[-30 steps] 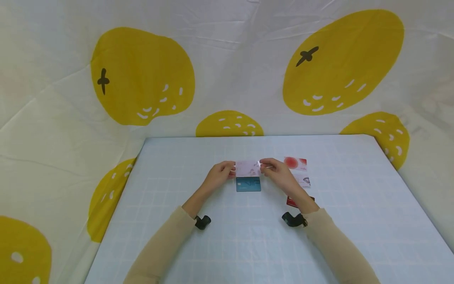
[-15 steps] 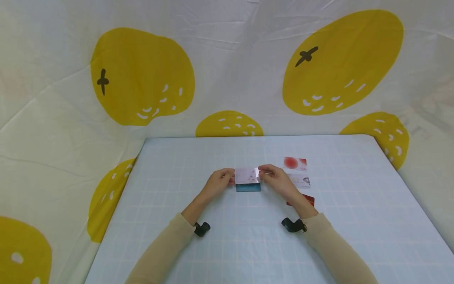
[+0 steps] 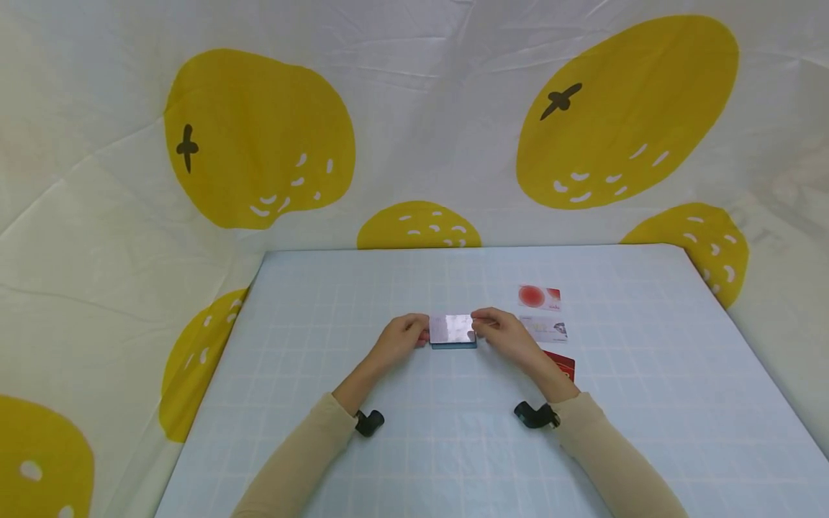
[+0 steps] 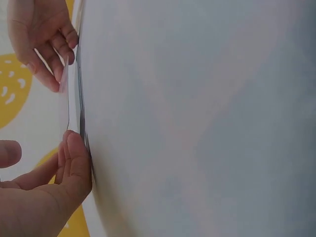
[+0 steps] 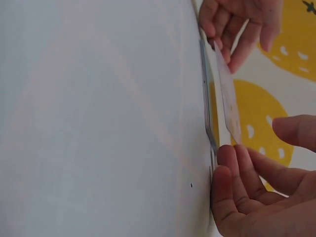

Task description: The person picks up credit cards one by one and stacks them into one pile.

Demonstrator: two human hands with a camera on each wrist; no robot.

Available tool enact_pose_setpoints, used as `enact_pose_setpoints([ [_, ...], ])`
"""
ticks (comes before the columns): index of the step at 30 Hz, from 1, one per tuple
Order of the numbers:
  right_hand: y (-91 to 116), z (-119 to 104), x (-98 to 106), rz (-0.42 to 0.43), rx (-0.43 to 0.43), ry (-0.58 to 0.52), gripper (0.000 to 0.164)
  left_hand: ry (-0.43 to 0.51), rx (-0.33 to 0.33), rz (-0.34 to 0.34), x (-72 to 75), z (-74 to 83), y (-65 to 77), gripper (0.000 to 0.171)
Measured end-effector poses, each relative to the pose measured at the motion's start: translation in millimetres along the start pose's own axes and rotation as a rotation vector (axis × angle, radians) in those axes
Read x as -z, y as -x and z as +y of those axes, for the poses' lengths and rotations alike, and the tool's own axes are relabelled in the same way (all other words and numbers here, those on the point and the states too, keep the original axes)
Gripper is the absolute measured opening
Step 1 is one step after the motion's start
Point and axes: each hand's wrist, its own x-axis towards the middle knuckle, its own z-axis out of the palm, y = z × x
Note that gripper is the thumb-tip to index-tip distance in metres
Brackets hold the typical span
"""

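A pale pink card (image 3: 451, 329) is held level between my two hands in the head view, with glare on its right half. My left hand (image 3: 399, 338) grips its left short end, and the right hand (image 3: 507, 335) grips the opposite end. Just below it lies a teal card (image 3: 453, 346), mostly covered, with only its near edge showing. From the left wrist, the pale card (image 4: 64, 101) is seen edge-on, a narrow gap away from the dark card edges (image 4: 81, 106) at the table. Both thumbs stand off from the card in their own wrist views.
To the right lie a white card with a red circle (image 3: 539, 298), a white card with a small dark picture (image 3: 545, 329) and a red card (image 3: 562, 364) partly hidden by my right forearm. A curtain with yellow fruit prints (image 3: 259, 137) hangs behind the table (image 3: 414, 446).
Both hands have drawn the pale pink card toward me, so it now covers nearly all of the teal card, which showed fully a second ago. The cards at the right have stayed put.
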Motion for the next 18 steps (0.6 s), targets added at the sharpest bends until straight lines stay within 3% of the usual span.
enact_pose_setpoints([
  [18, 3.3, -0.7, 1.6, -0.049, -0.051, 0.051, 0.034, -0.165, 0.033, -0.032, -2.2, -1.9, -4.4, 0.037],
])
